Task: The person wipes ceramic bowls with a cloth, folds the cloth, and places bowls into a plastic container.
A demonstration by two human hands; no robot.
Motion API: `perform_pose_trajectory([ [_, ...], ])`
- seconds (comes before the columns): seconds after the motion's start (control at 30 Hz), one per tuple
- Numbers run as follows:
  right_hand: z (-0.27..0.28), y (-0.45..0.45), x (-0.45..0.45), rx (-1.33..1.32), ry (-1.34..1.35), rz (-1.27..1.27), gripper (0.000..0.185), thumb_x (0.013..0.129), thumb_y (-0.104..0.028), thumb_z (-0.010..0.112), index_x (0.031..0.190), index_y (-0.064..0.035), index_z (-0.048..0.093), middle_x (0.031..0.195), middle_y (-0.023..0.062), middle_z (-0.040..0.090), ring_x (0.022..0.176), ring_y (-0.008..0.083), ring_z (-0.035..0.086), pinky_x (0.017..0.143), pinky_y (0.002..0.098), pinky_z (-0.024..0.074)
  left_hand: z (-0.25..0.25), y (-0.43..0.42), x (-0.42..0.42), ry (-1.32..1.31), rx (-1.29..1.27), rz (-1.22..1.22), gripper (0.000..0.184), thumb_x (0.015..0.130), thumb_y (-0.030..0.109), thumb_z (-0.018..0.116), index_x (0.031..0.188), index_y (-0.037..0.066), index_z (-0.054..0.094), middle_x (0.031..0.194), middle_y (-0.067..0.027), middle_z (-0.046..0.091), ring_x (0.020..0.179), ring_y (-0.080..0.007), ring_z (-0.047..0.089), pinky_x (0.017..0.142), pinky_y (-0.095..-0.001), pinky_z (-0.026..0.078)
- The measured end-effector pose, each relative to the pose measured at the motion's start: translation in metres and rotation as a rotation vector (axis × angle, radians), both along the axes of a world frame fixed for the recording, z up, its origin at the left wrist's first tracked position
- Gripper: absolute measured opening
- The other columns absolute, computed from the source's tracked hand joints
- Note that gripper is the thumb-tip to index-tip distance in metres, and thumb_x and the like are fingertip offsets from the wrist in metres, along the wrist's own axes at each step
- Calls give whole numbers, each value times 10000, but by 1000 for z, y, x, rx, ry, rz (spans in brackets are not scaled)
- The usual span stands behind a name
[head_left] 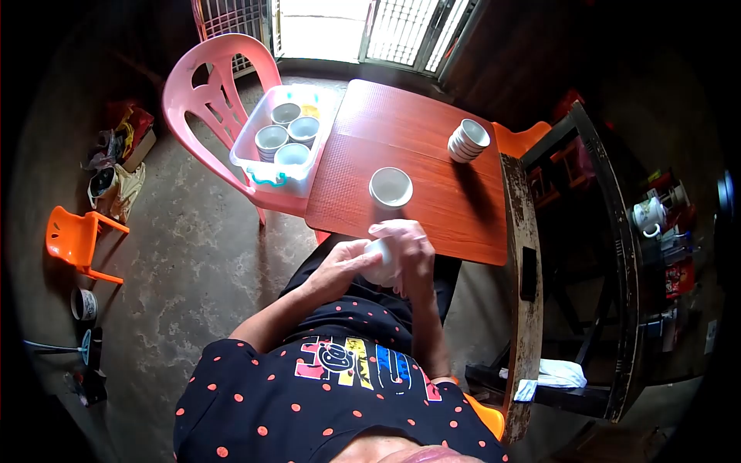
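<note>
In front of my lap, my left hand [340, 268] grips a small white bowl [378, 266], thumb along its side. My right hand [413, 251] is curled over the bowl's other side. Thin whitish material shows around its fingers; I cannot tell whether it is cloth or plastic. Just beyond my hands, one white bowl [390, 188] stands upright on the red-brown table [417, 127]. Toward the table's right edge is a stack of similar bowls [468, 141]. Several more bowls [293, 154] sit inside a clear plastic bin [245, 147] at the left.
The bin rests on a pink plastic chair [179, 85] against the table's left side. A worn dark wooden bench [525, 309] runs along the right, with a white cloth [562, 373] on it. A small orange chair [68, 235] stands on the floor at left.
</note>
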State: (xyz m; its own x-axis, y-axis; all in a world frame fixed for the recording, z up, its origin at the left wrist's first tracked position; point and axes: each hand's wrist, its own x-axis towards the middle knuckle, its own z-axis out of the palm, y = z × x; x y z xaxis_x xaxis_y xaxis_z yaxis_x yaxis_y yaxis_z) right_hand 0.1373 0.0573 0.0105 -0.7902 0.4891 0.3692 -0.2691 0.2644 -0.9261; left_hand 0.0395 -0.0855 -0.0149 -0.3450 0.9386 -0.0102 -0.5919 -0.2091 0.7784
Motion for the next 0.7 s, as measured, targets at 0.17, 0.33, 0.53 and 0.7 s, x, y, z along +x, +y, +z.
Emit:
perform_pose_trajectory([
  [0.17, 12, -5, -10, 714, 272, -183, 247, 881, -191, 537, 1043, -43, 650, 1098, 153, 648, 1080, 342, 589, 966, 458, 410, -3, 5, -6, -672, 120, -69, 495, 973, 356, 485, 1317, 2, 439, 1253, -129, 564, 1157, -240, 543, 1034, -440, 386],
  [0.33, -49, -30, -11, 638, 415, -493, 279, 951, -231, 465, 1098, -46, 612, 1204, 166, 581, 1203, 401, 481, 1031, 511, 353, -4, 5, -5, -772, 213, -51, 495, 978, 353, 473, 1322, 0, 426, 1262, -131, 563, 1196, -232, 511, 1085, -437, 329],
  [0.53, 41, -4, -13, 468, -106, 9, 218, 843, -114, 510, 933, 9, 665, 944, 120, 640, 894, 261, 612, 811, 358, 486, 11, -1, 5, -130, 72, 14, 396, 951, 258, 558, 1216, -32, 511, 1097, -87, 618, 980, -149, 610, 885, -304, 490],
  [0.7, -22, -10, -13, -723, 177, -70, 296, 922, -173, 483, 1081, 64, 558, 1003, 124, 586, 890, 185, 573, 809, 306, 468, 3, 4, 9, -155, 92, 159, 379, 940, 205, 568, 1233, -29, 512, 1123, -91, 613, 1004, -156, 599, 900, -299, 478],
])
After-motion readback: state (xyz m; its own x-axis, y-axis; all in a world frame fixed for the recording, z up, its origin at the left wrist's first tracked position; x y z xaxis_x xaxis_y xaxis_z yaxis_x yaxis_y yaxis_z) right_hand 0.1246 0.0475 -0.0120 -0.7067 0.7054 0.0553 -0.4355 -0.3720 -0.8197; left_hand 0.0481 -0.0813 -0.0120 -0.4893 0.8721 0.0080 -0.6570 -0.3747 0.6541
